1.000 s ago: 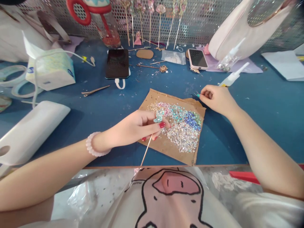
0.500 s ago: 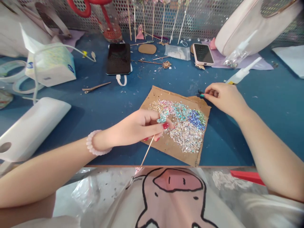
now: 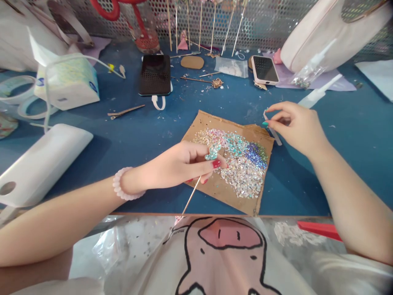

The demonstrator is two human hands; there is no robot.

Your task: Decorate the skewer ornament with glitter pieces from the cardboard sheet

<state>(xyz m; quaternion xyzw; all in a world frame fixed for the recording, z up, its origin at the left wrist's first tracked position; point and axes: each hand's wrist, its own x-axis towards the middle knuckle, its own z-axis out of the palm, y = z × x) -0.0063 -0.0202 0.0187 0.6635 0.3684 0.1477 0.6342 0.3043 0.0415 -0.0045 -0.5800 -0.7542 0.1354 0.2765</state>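
Note:
My left hand (image 3: pixel 196 164), with a pale beaded bracelet at its wrist, is closed on a thin wooden stick (image 3: pixel 192 196). A small piece covered in blue-green rhinestones (image 3: pixel 213 152) shows at its fingertips; the fingers hide whether stick and piece join. Below the hand lies a cardboard sheet (image 3: pixel 211 195) bearing loose rhinestones (image 3: pixel 242 176) in clear, blue, green, turquoise, pink and gold patches. Beyond the sheet's right corner, my right hand (image 3: pixel 296 125) pinches a thin whitish stick (image 3: pixel 276 137) between thumb and fingers.
Behind my right hand lies a glue bottle with a long nozzle (image 3: pixel 315 96). Two phones (image 3: pixel 155 76), a hair clip (image 3: pixel 125 112) and a small plastic bag (image 3: pixel 231 66) lie farther back. A tissue pack (image 3: pixel 67 88) and a white device (image 3: pixel 46 164) are at the left.
At my right fingers, a dark tip showed before; now a whitish stick slants down to the right. The fingers have lifted and spread slightly. My left hand keeps its hold, nearly still.

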